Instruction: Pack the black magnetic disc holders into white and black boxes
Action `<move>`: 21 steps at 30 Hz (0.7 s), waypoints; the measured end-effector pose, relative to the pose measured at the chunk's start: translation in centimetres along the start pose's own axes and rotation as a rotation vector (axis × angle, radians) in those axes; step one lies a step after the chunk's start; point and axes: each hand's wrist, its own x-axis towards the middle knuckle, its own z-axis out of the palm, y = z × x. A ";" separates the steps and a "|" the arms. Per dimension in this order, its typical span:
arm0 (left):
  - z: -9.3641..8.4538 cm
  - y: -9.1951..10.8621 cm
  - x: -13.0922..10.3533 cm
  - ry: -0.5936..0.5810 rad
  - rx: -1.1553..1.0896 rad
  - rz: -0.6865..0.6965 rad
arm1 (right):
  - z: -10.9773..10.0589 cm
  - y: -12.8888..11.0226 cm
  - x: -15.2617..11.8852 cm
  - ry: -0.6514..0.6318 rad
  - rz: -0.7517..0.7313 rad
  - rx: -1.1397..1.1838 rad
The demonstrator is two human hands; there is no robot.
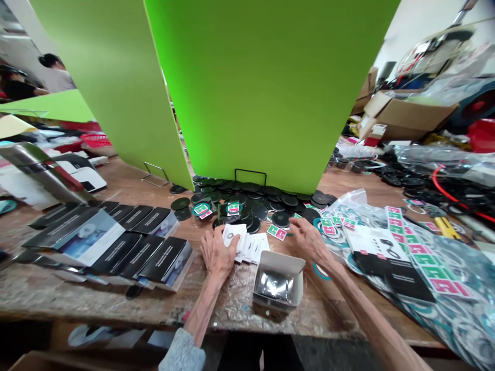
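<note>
My left hand (218, 253) rests at the left end of a spread of white folded leaflets (253, 248), its thumb on the top leaflet and its fingers along the edge. My right hand (309, 239) hovers by the black discs, thumb and fingers apart; I see nothing between them. Just left of its fingertips lies a pink and green sticker (277, 233). Between my forearms stands a small open box (297, 288), flap up, with a shiny, clear-wrapped dark item (274, 286) inside. Behind the leaflets, black discs (258, 212) are heaped, two with stickers in clear bags.
Stacked black printed boxes (162, 260) occupy the left side. Green divider panels (263, 93) stand at the back. On the right are a plastic bag of teal and white rings (460, 330), sticker strips (421, 252) and a flat black-and-white box (390, 263). People sit far left.
</note>
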 end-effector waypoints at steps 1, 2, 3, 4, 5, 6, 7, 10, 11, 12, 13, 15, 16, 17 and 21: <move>0.0 -0.1 0.0 -0.006 -0.014 0.020 | 0.9 0.4 1.4 -0.001 0.002 -0.055; -0.1 -0.1 0.2 -0.020 -0.033 0.036 | 1.8 0.8 2.7 0.001 0.007 -0.090; -0.1 -0.2 0.4 -0.040 -0.053 0.047 | 2.7 1.1 3.6 -0.003 0.011 -0.134; -0.1 -0.3 0.6 -0.060 -0.072 0.054 | 3.4 1.5 4.4 -0.011 0.016 -0.177; -0.2 -0.4 0.8 -0.078 -0.086 0.057 | 4.0 1.8 4.9 -0.021 0.024 -0.215; -0.2 -0.5 1.0 -0.092 -0.096 0.058 | 4.4 2.1 5.3 -0.030 0.034 -0.247; -0.2 -0.6 1.1 -0.102 -0.103 0.061 | 4.7 2.4 5.5 -0.037 0.047 -0.274; -0.3 -0.7 1.1 -0.108 -0.114 0.099 | 4.8 3.2 5.8 -0.048 0.091 -0.324; -0.3 -0.7 1.0 -0.112 -0.116 0.126 | 4.7 3.4 5.9 -0.048 0.105 -0.331; -0.3 -0.6 0.9 -0.119 -0.118 0.155 | 4.7 3.6 5.9 -0.047 0.120 -0.334; -0.3 -0.6 0.8 -0.129 -0.120 0.180 | 4.7 3.7 5.9 -0.044 0.133 -0.337; -0.4 -0.3 0.6 -0.151 -0.130 0.202 | 4.7 3.7 6.0 -0.040 0.152 -0.337; -0.4 -0.2 0.7 -0.156 -0.141 0.201 | 4.8 3.6 6.0 -0.040 0.155 -0.337; -0.5 0.0 0.7 -0.158 -0.156 0.196 | 4.8 3.5 6.0 -0.041 0.155 -0.335; -1.0 1.0 1.3 -0.169 -0.251 0.165 | 5.1 3.1 6.3 -0.040 0.167 -0.348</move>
